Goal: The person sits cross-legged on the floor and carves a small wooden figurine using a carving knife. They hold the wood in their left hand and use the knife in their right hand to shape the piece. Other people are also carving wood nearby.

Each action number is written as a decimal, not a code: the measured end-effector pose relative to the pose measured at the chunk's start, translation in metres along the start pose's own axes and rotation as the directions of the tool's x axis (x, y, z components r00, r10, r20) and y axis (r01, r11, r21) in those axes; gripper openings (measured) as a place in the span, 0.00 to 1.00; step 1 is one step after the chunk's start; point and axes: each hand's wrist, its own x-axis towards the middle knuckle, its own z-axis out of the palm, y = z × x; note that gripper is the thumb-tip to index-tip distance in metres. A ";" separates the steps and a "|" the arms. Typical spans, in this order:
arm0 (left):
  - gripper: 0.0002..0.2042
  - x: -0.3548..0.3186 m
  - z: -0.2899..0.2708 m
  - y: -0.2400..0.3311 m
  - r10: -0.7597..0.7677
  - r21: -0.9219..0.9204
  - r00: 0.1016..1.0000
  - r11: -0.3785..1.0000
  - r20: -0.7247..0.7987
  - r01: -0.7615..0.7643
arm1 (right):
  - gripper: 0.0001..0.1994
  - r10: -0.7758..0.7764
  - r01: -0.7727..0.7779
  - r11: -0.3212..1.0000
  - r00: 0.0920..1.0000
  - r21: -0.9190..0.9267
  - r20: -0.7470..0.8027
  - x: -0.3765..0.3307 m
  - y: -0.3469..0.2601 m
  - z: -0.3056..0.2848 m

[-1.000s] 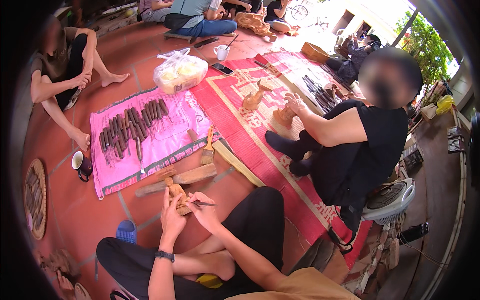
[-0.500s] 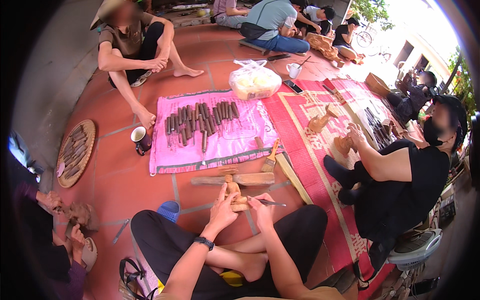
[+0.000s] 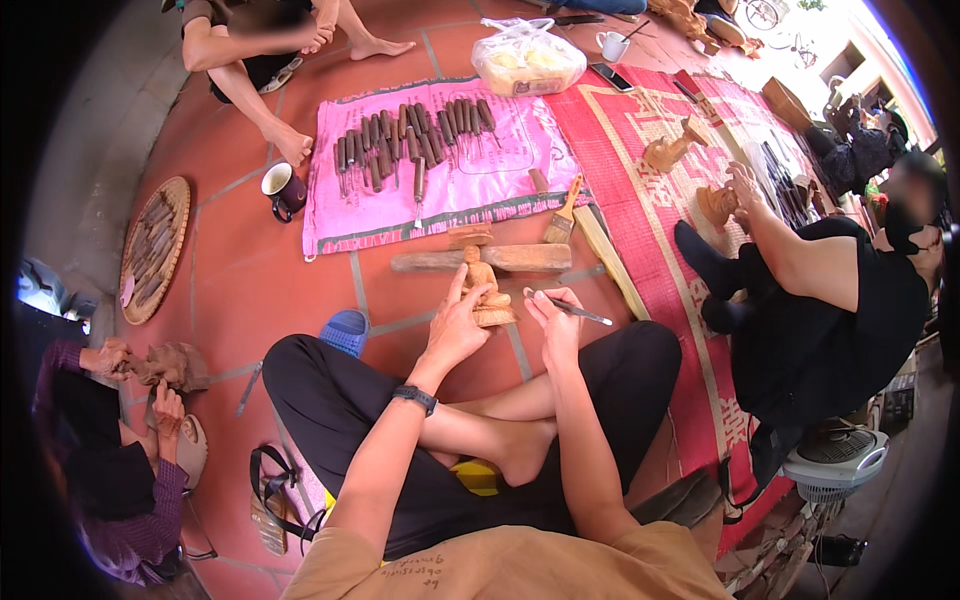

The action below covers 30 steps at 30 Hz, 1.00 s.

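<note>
My left hand (image 3: pixel 457 328) is closed around the base and side of a small seated wooden figurine (image 3: pixel 482 283), one finger stretched up along its body. The figurine stands upright, its back toward a thick wooden block (image 3: pixel 525 258) on the tiles. In my right hand (image 3: pixel 553 332), a slim dark carving tool (image 3: pixel 583 313) is pinched between the fingers, its pale end pointing right. The fingertips of that hand are a little apart from the figurine's right side.
Beyond the block, a pink sheet (image 3: pixel 350 225) bears several wooden-handled chisels (image 3: pixel 418 180). A brush (image 3: pixel 563 215) lies by its corner, a mug (image 3: pixel 284 190) to its left. A red mat (image 3: pixel 640 230) runs along the right, where a person (image 3: pixel 800 330) sits. A blue slipper (image 3: pixel 345 332) lies near my knee.
The view has tipped downward, so the floor things appear higher. My right hand has drawn off the figurine to the right, still gripping the tool. My left hand keeps its hold.
</note>
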 end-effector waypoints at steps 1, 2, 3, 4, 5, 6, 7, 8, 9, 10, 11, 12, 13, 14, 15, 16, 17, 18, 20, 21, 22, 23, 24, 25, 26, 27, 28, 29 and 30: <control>0.35 0.000 -0.002 0.003 -0.011 0.007 1.000 1.000 0.014 0.011 | 0.05 0.015 -0.015 1.000 1.000 -0.006 0.008 -0.001 -0.002 0.001; 0.35 0.000 -0.002 0.004 -0.023 0.014 0.999 1.000 0.027 0.022 | 0.05 0.030 -0.030 0.999 0.999 -0.013 0.017 -0.002 -0.004 0.002; 0.38 0.000 -0.003 0.006 -0.031 0.000 0.999 1.000 0.040 0.031 | 0.04 0.045 -0.046 0.999 0.998 0.013 0.051 -0.001 -0.003 0.000; 0.38 0.001 -0.004 0.007 -0.026 0.019 0.999 1.000 0.043 0.025 | 0.04 0.045 -0.046 0.999 0.997 0.015 0.062 0.000 -0.003 -0.001; 0.39 0.002 -0.005 0.007 -0.020 0.038 0.999 0.999 0.046 0.018 | 0.04 0.045 -0.046 0.999 0.996 0.017 0.073 0.002 -0.002 -0.002; 0.40 0.001 -0.007 0.008 -0.019 0.057 0.999 0.998 0.047 0.017 | 0.04 0.049 -0.051 0.999 0.995 0.017 0.087 0.002 -0.002 -0.002; 0.40 0.001 -0.005 0.004 -0.002 0.053 1.000 0.999 0.031 0.001 | 0.05 0.058 -0.055 0.998 0.993 -0.035 0.102 0.003 -0.003 -0.002; 0.40 0.002 -0.002 -0.002 0.014 0.050 1.000 0.999 0.015 -0.015 | 0.05 0.067 -0.057 0.995 0.991 -0.087 0.116 0.004 -0.004 -0.002; 0.41 0.002 -0.002 -0.002 0.032 0.045 0.999 0.998 0.000 -0.032 | 0.05 0.076 -0.058 0.989 0.989 -0.139 0.128 0.005 -0.005 -0.002; 0.40 0.002 -0.002 -0.002 0.022 0.019 1.000 1.000 0.002 -0.022 | 0.05 0.075 -0.056 0.987 0.990 -0.152 0.122 0.005 -0.006 -0.001; 0.40 0.002 -0.002 -0.002 0.013 -0.008 1.000 1.000 0.004 -0.013 | 0.05 0.073 -0.053 0.985 0.991 -0.165 0.115 0.006 -0.006 0.000; 0.39 0.002 -0.003 -0.001 0.003 -0.034 1.000 0.999 0.008 -0.003 | 0.06 0.071 -0.051 0.983 0.992 -0.178 0.108 0.006 -0.006 0.001; 0.39 0.003 -0.003 -0.002 0.009 -0.038 1.000 0.999 0.003 -0.009 | 0.06 0.021 0.002 0.981 0.993 -0.193 0.118 0.006 -0.005 0.003; 0.39 0.003 -0.003 -0.002 0.014 -0.042 1.000 0.999 -0.001 -0.014 | 0.06 -0.028 0.054 0.977 0.991 -0.207 0.128 0.005 -0.003 0.005; 0.39 0.004 -0.003 -0.002 0.020 -0.048 1.000 0.999 -0.006 -0.020 | 0.06 -0.077 0.107 0.969 0.987 -0.222 0.140 0.004 -0.001 0.008; 0.38 0.004 -0.003 -0.001 0.006 -0.061 1.000 0.998 0.010 -0.005 | 0.06 -0.086 0.128 0.948 0.985 -0.291 0.151 0.003 0.000 0.011; 0.38 0.004 -0.003 0.000 -0.008 -0.075 1.000 0.997 0.026 0.010 | 0.07 -0.095 0.149 0.921 0.982 -0.359 0.164 0.001 0.001 0.014; 0.38 0.003 -0.004 0.002 -0.024 -0.086 0.999 0.996 0.040 0.027 | 0.07 -0.100 0.168 0.890 0.979 -0.424 0.179 -0.002 0.001 0.021; 0.36 0.003 -0.004 0.005 -0.010 -0.024 1.000 1.000 0.016 0.010 | 0.08 -0.153 0.231 0.774 0.972 -0.590 0.179 -0.008 -0.002 0.032; 0.36 0.002 -0.002 0.007 -0.003 0.006 1.000 1.000 0.007 0.003 | 0.08 -0.162 0.253 0.694 0.967 -0.674 0.197 -0.011 -0.004 0.036; 0.35 0.002 0.001 0.007 -0.001 0.025 1.000 1.000 -0.006 0.001 | 0.09 -0.169 0.274 0.604 0.962 -0.748 0.215 -0.013 -0.005 0.038; 0.35 0.003 0.003 0.008 0.001 0.045 1.000 0.999 -0.018 -0.001 | 0.08 -0.201 0.286 0.583 0.958 -0.761 0.206 -0.015 -0.003 0.042; 0.35 0.003 0.004 0.011 0.007 0.063 1.000 0.998 -0.028 -0.005 | 0.07 -0.202 0.276 0.650 0.961 -0.709 0.189 -0.012 -0.002 0.038; 0.35 0.003 0.004 0.013 -0.012 0.057 1.000 0.998 -0.021 0.013 | 0.07 -0.202 0.264 0.712 0.964 -0.651 0.171 -0.006 0.001 0.032; 0.35 0.003 0.004 0.015 -0.030 0.051 0.999 0.998 -0.014 0.030 | 0.06 -0.201 0.252 0.769 0.968 -0.588 0.152 0.001 0.004 0.025; 0.35 0.004 0.003 0.017 -0.046 0.046 0.999 0.998 -0.013 0.046 | 0.05 -0.074 0.106 0.892 0.993 -0.440 0.089 0.008 -0.001 0.023; 0.35 0.004 0.004 0.014 -0.019 0.061 0.999 0.998 -0.026 0.021 | 0.05 -0.092 0.126 0.870 0.991 -0.477 0.095 0.007 0.000 0.022; 0.35 0.002 0.008 0.009 0.007 0.075 0.999 0.997 -0.038 -0.004 | 0.05 -0.110 0.147 0.845 0.989 -0.514 0.102 0.005 0.000 0.020; 0.34 0.003 0.009 0.006 0.034 0.090 0.998 0.996 -0.050 -0.029 | 0.05 -0.127 0.167 0.819 0.986 -0.549 0.109 0.001 -0.003 0.023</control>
